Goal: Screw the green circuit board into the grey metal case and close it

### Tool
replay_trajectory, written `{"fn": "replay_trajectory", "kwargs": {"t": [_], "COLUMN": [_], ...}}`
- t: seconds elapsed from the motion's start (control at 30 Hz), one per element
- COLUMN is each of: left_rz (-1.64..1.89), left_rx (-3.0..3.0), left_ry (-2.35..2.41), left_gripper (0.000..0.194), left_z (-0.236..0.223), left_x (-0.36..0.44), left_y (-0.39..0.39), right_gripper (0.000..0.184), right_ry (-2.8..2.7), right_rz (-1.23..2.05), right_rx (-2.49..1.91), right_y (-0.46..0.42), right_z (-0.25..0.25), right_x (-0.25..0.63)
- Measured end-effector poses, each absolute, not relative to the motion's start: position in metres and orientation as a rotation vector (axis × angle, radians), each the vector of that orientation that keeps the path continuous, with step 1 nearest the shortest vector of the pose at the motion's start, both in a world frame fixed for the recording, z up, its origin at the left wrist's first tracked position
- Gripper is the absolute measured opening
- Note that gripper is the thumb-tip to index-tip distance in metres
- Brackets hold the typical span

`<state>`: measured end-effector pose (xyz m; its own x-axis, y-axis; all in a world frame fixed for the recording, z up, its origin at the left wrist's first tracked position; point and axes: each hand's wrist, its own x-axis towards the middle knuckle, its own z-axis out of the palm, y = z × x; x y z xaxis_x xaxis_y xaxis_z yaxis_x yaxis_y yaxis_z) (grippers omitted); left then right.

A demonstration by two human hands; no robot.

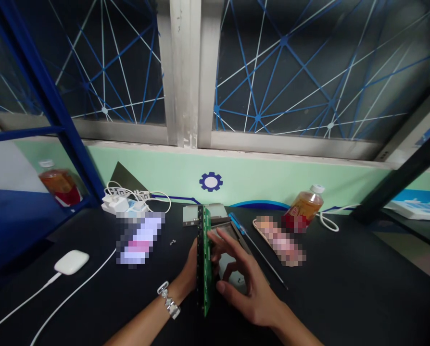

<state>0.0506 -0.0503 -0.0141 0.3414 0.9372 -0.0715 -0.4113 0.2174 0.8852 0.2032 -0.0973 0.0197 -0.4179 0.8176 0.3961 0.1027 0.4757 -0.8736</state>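
Note:
A green circuit board [207,269] stands on edge, nearly side-on to me, with dark parts along its left side. My left hand [191,269], a silver bracelet on its wrist, grips the board from the left; its fingers are mostly hidden behind it. To the right of the board is my right hand [247,286], fingers bent and apart, thumb tip near the board's face. Its upper fingertips reach the board, though contact is hard to make out. Partly hidden behind this hand lies a grey metal casing [233,230]. A screwdriver [238,224] with a blue handle lies beside it.
Small screws [172,242] lie left of the board, near a blurred phone [143,240]. Metal plates [189,214] sit behind. On the right are a blurred pinkish item [280,240] and a drink bottle [303,209]. A white charger case [71,262] and cables occupy the left.

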Motion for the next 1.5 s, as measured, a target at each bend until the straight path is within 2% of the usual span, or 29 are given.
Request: {"fn": "replay_trajectory", "kwargs": {"t": [0.3,0.5,0.7,0.77,0.97,1.13,1.3,1.5], "left_rz": [1.298,1.411,1.428,1.344,0.800,0.364,0.307,0.305], "left_rx": [1.073,1.216,1.329,1.278,1.139,0.993,0.924,0.927], "left_ry": [0.820,1.056,1.157,1.113,0.697,0.354,0.236,0.276], "left_gripper": [0.036,0.037,0.038,0.038,0.036,0.052,0.063,0.065], "left_z": [-0.011,-0.009,-0.008,-0.006,0.006,0.010,0.009,0.011], "left_x": [0.048,0.040,0.039,0.032,0.000,-0.010,-0.012,-0.015], "left_y": [-0.034,-0.026,-0.020,-0.016,-0.013,-0.019,-0.021,-0.022], "right_gripper": [0.074,0.034,0.032,0.033,0.026,0.023,0.025,0.026], "right_ry": [-1.689,-1.636,-1.697,-1.700,-1.717,-1.886,-1.909,-1.919], "right_rz": [0.967,1.056,0.950,0.938,0.889,0.787,0.850,0.815], "right_rx": [-0.895,-1.127,-1.275,-1.245,-1.112,-1.007,-0.918,-0.908], "right_y": [-0.090,-0.082,-0.075,-0.073,-0.071,-0.072,-0.075,-0.075], "right_z": [0.019,0.021,0.011,0.011,0.025,0.038,0.046,0.048], "right_x": [0.205,0.209,0.211,0.213,0.228,0.234,0.233,0.234]}}
